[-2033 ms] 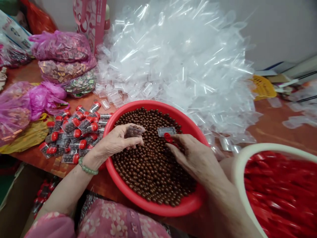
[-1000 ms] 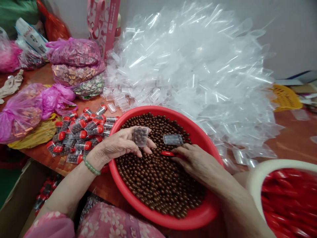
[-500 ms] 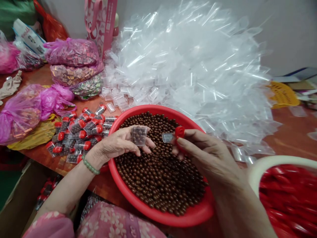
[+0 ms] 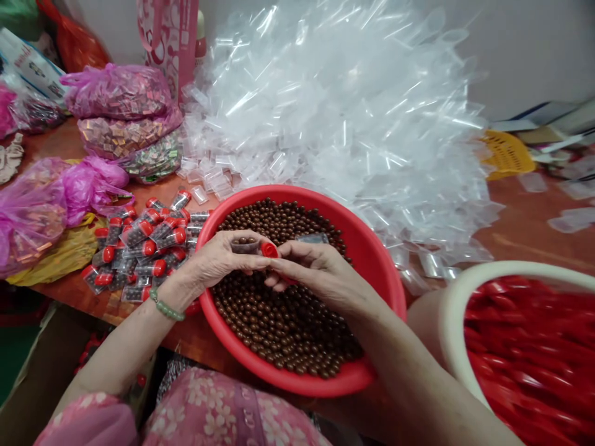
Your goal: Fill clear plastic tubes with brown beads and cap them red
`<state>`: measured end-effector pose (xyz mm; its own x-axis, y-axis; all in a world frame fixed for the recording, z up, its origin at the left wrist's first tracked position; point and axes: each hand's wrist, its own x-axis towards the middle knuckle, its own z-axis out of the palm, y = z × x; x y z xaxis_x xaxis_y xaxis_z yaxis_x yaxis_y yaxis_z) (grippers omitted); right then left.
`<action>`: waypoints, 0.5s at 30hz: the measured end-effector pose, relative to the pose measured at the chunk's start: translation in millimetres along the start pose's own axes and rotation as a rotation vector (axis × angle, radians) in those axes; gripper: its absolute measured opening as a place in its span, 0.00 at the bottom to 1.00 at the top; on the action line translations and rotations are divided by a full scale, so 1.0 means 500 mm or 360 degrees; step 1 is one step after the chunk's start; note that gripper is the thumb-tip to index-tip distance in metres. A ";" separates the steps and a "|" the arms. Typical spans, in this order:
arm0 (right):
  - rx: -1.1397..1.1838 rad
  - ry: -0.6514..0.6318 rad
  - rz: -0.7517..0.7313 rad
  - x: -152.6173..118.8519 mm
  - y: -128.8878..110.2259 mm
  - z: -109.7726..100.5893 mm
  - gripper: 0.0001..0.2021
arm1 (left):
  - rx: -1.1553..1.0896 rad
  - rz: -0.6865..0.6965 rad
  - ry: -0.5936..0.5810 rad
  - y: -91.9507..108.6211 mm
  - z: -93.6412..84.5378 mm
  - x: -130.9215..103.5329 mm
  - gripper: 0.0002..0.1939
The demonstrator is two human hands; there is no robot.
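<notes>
Above a red basin (image 4: pixel 393 279) of brown balls (image 4: pixel 279 334), my left hand (image 4: pixel 223 254) pinches a small clear container (image 4: pixel 245 246) with several brown balls inside. My right hand (image 4: pixel 320 269) has its fingers closed round a red cap (image 4: pixel 269 249), which is at the container's right end. The two hands meet at the fingertips. Beyond my right fingers a clear empty piece (image 4: pixel 313 238) sticks out over the balls. Left of the basin lies a pile of filled clear containers with red caps (image 4: pixel 144 248).
A large heap of clear plastic containers (image 4: pixel 344 111) stands behind the basin. At the right is a cream tub (image 4: pixel 453 316) of red caps. Pink bags (image 4: pixel 125 93) lie at the left, a yellow basket (image 4: pixel 509 155) at the back right. Below the table edge is a cardboard box (image 4: pixel 41 365).
My right hand has moved left with the red cap to meet my left hand. The container in my left hand has tipped from upright to lying sideways. The whole view has shifted slightly.
</notes>
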<state>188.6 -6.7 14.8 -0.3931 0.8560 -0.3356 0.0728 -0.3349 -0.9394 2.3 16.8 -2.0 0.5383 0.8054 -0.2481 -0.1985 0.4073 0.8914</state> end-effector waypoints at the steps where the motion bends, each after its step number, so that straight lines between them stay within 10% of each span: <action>1: 0.0010 -0.0050 0.0043 0.002 0.001 0.002 0.19 | 0.0014 0.0006 -0.0001 0.000 -0.001 -0.001 0.19; 10: -0.0137 -0.0218 0.0075 -0.011 -0.005 -0.007 0.18 | 0.0125 0.0114 -0.0017 0.004 0.000 -0.003 0.16; 15: -0.0759 0.0079 -0.0282 -0.040 0.018 -0.009 0.17 | 0.0263 0.0152 -0.0092 0.005 0.001 0.003 0.15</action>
<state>201.2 -24.9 12.5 -0.3940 0.9050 -0.1605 0.4240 0.0240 -0.9053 2.9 18.6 0.1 0.5704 0.8091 -0.1416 -0.1161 0.2501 0.9612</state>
